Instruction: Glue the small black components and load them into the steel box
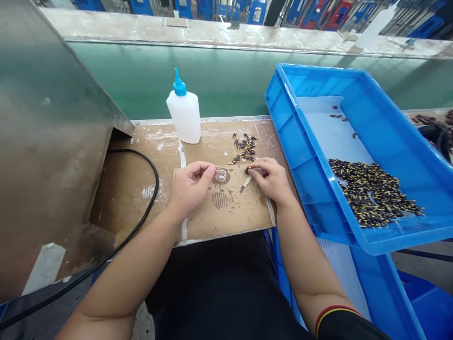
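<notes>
My left hand (191,185) rests on a brown cardboard sheet (226,212), fingers curled in a pinch beside a small clear cup (221,175); what it pinches, if anything, is too small to see. My right hand (271,178) is closed on a thin pale stick (246,182) and a small dark part (247,169) at its fingertips. Just beyond lies a loose pile of small black-and-yellow parts (244,148).
A white squeeze bottle with a blue nozzle (184,111) stands behind the cardboard. A tilted blue crate (311,156) on the right holds many of the same parts. A black cable (148,198) loops at left beside a metal panel (46,141). A green conveyor belt (226,80) runs behind.
</notes>
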`<move>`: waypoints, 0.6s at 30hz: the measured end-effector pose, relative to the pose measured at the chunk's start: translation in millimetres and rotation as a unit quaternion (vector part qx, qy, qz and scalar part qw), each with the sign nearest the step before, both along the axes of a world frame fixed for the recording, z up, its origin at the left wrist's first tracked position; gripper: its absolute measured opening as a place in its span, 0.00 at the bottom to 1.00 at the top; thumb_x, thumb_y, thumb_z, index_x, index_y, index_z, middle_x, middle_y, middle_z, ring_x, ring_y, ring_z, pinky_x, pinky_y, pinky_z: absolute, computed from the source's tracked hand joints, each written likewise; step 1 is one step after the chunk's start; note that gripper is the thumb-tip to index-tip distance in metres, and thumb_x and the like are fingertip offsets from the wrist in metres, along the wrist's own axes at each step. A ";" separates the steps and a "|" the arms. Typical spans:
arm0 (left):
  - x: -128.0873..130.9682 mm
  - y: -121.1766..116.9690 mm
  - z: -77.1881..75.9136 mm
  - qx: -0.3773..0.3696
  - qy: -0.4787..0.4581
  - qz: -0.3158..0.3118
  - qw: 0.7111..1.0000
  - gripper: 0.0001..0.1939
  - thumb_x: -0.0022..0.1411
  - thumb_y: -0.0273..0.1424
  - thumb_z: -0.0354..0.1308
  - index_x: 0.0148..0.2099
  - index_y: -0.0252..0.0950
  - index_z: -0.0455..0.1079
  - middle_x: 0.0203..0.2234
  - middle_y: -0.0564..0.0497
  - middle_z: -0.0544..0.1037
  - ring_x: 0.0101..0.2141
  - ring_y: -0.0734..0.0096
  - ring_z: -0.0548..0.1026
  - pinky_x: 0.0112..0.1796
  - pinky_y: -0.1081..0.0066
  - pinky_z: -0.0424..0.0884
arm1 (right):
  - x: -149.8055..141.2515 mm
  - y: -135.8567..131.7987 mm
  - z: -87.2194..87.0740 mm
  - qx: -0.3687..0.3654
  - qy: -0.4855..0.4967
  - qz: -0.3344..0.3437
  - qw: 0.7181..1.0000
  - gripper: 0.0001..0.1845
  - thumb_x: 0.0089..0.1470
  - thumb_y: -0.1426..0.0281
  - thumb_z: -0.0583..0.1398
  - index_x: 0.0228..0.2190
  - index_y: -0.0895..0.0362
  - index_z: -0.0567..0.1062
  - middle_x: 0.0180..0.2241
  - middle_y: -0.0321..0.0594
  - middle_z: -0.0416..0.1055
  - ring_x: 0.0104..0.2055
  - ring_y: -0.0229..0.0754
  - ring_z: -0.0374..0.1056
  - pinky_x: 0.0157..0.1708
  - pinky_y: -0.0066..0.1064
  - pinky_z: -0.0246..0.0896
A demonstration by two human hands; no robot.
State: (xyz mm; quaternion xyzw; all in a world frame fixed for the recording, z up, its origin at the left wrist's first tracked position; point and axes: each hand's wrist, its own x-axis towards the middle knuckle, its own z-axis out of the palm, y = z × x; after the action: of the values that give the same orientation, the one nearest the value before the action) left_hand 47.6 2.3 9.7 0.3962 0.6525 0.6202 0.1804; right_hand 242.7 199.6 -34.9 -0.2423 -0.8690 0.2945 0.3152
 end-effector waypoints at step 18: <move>-13.6 -3.2 -6.5 0.010 -0.009 0.051 0.999 0.13 0.67 0.40 0.66 0.38 0.35 0.82 0.33 0.45 0.86 0.34 0.67 0.82 0.37 0.69 0.78 | 0.1 -6.8 -2.1 0.048 0.015 0.016 0.999 0.12 0.62 0.67 0.66 0.46 0.53 0.85 0.55 0.49 0.79 0.59 0.57 0.73 0.62 0.54 0.66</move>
State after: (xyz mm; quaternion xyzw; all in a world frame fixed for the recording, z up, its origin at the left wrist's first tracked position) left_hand 34.0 -1.0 3.1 0.3589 0.6639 0.6386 0.1507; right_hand 242.8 192.8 -37.0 -0.2085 -0.8811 0.2608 0.3349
